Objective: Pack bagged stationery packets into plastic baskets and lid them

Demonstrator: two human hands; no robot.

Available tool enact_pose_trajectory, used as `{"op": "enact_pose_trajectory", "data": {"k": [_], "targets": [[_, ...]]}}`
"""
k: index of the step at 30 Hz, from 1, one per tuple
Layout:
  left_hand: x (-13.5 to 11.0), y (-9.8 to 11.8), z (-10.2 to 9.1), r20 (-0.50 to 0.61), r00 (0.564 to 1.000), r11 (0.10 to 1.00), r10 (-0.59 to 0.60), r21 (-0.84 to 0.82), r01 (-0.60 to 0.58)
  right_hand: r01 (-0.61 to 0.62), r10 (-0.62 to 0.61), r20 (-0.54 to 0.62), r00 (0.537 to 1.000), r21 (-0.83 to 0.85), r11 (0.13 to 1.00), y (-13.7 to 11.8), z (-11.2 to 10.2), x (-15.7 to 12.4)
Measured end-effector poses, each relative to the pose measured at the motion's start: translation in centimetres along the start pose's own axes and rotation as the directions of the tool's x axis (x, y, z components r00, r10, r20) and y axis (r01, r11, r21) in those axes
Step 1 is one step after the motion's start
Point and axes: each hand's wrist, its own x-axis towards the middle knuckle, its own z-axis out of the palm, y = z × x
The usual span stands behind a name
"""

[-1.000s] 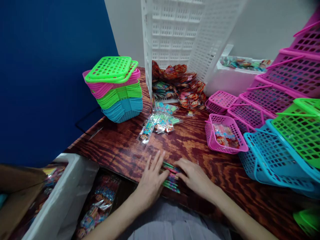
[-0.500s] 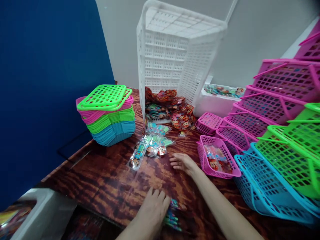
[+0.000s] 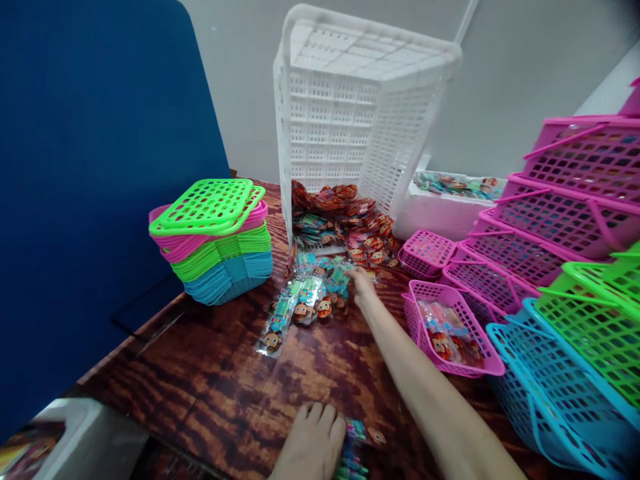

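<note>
My right hand (image 3: pixel 361 283) reaches far across the wooden table (image 3: pixel 225 380) and touches the loose clear packets with cartoon faces (image 3: pixel 305 303) that lie in front of the white crate; its fingers curl down onto them, and I cannot make out a firm hold. My left hand (image 3: pixel 313 443) lies flat near the table's front edge, fingers spread, beside a small bundle of colourful packets (image 3: pixel 356 448). A pink basket (image 3: pixel 450 330) with packets inside stands just right of my right forearm.
A tall white lattice crate (image 3: pixel 350 113) lies tipped on its side, with red packets spilling out (image 3: pixel 350 220). Stacked green, pink and blue baskets (image 3: pixel 215 240) stand at left. Piles of pink, green and blue baskets (image 3: pixel 575 267) fill the right. A blue wall panel (image 3: pixel 90 167) borders the left.
My right hand left the bundle at the front edge and stretched forward to the loose packets by the crate. My left hand stayed by the bundle. The view tilted upward.
</note>
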Motion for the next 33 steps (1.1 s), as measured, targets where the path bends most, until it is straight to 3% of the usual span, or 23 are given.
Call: {"op": "enact_pose_trajectory", "data": {"k": [3,6,10,14,16,18,21,26,29,33], "targets": [[-0.7,0.4,-1.5,0.003,1.000,0.999,0.002,-0.051,-0.002,0.208,-0.203,0.047,0.978,-0.271,0.940,-3.0,-3.3,-1.4],[-1.7,1.0,-3.4,0.000,1.000,0.997,-0.008,-0.076,0.008,0.364,-0.269,0.251,0.930,-0.523,0.771,-4.6,-5.3,-5.4],[-2.8,1.8,-5.2,-0.027,1.000,0.998,0.011,-0.056,-0.012,0.489,-0.099,0.521,0.848,-0.696,0.526,-2.3,-5.3,-12.8],[-3.7,1.5,-5.0,-0.082,0.996,0.995,0.036,-0.087,-0.043,0.597,0.124,0.665,0.737,-0.725,0.344,0.9,-5.9,-17.9],[-4.3,1.1,-4.6,-0.144,0.990,0.993,0.005,-0.118,-0.022,0.599,0.212,0.648,0.731,-0.759,0.255,1.6,-7.1,-18.9],[-4.7,0.8,-4.1,-0.209,0.977,0.989,-0.035,-0.150,0.004,0.564,0.253,0.596,0.762,-0.803,0.194,1.9,-8.4,-19.3],[-5.0,0.5,-3.7,-0.260,0.964,0.979,-0.055,-0.202,0.002,0.569,0.241,0.588,0.772,-0.809,0.150,2.0,-9.6,-19.6],[-4.8,0.4,-3.5,-0.272,0.962,0.977,-0.027,-0.209,-0.032,0.637,0.095,0.674,0.732,-0.727,0.256,2.8,-8.8,-21.1],[-4.9,0.5,-3.5,-0.234,0.971,0.975,-0.045,-0.220,-0.008,0.667,0.082,0.703,0.706,-0.700,0.255,3.1,-8.2,-22.0],[-5.2,0.4,-3.6,-0.232,0.971,0.973,-0.055,-0.233,0.000,0.599,0.140,0.631,0.763,-0.772,0.212,3.4,-9.4,-22.1]]}}
